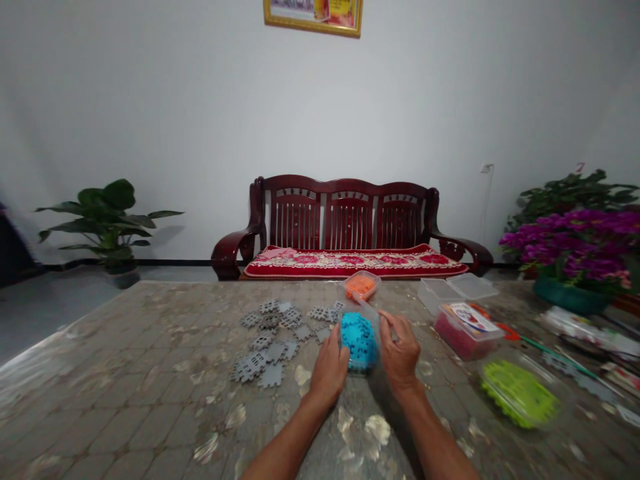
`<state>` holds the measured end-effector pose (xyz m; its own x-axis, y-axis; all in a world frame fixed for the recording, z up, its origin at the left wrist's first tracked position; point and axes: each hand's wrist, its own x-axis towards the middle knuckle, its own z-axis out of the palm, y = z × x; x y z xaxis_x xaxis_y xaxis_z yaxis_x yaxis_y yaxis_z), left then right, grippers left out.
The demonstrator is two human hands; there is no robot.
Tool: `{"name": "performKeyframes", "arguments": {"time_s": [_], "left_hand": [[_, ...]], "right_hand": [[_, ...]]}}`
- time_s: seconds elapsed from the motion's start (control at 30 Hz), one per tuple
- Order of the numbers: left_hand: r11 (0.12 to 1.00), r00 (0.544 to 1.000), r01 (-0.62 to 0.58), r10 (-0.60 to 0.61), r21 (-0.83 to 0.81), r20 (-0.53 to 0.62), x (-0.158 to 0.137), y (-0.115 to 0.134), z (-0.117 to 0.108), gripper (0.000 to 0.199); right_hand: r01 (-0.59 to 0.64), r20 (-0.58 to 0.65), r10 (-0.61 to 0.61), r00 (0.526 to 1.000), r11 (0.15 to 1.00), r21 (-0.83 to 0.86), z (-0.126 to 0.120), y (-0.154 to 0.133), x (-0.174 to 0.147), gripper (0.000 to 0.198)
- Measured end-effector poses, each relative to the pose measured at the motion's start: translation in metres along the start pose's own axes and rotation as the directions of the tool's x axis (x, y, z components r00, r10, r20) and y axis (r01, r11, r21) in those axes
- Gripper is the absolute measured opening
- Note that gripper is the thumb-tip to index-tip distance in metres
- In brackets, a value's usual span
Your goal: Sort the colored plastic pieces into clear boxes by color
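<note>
A clear plastic box of blue pieces (pixel 358 339) stands on the table in front of me. My left hand (pixel 330 367) is closed on the left side of this box, thumb along its near edge. My right hand (pixel 400 348) is at its right side, fingers curled and pinching the edge of a tilted translucent lid (pixel 371 312). Whether the lid still touches the box along its rim cannot be made out. Left of the box lie several grey interlocking plastic pieces (pixel 273 375), loose and overlapping. Just behind it sits an open clear box of orange pieces (pixel 361 285).
To the right are a lidded box of dark pink pieces (pixel 463 337), a clear box of lime-green pieces (pixel 520 393), and flat translucent lids (pixel 473 287). Purple flowers (pixel 585 247) in a teal pot stand at the far right. A wooden bench (pixel 347 223) is behind the table (pixel 165 400).
</note>
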<state>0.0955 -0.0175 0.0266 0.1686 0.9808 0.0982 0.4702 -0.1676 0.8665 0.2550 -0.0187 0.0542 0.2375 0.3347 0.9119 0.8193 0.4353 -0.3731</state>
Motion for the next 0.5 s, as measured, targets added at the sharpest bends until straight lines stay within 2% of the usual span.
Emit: {"name": "performKeyframes", "arguments": {"time_s": [0.1,0.23,0.37,0.43,0.5], "left_hand": [[0.987,0.995,0.1,-0.099,0.125,-0.019,0.004,0.009,-0.002,0.063],[0.984,0.99,0.135,-0.131,0.12,-0.044,0.013,0.008,-0.004,0.062],[0.99,0.989,0.127,-0.122,0.058,-0.085,0.016,-0.004,-0.011,0.057],[0.992,0.987,0.124,-0.122,0.011,-0.105,0.015,-0.01,-0.014,0.055],[0.991,0.984,0.125,-0.129,-0.039,-0.123,0.013,-0.015,-0.016,0.055]], "right_hand": [[0.043,0.032,-0.039,0.999,0.993,-0.114,-0.005,0.028,-0.001,0.029],[0.042,0.127,-0.012,0.992,0.969,-0.242,-0.008,0.053,-0.014,0.034],[-0.008,0.263,0.093,0.96,0.952,-0.307,-0.011,0.061,-0.021,0.031],[-0.049,0.316,0.142,0.938,0.957,-0.285,-0.011,0.06,-0.022,0.03],[-0.136,0.317,0.201,0.927,0.967,-0.217,-0.007,0.055,-0.022,0.031]]}}
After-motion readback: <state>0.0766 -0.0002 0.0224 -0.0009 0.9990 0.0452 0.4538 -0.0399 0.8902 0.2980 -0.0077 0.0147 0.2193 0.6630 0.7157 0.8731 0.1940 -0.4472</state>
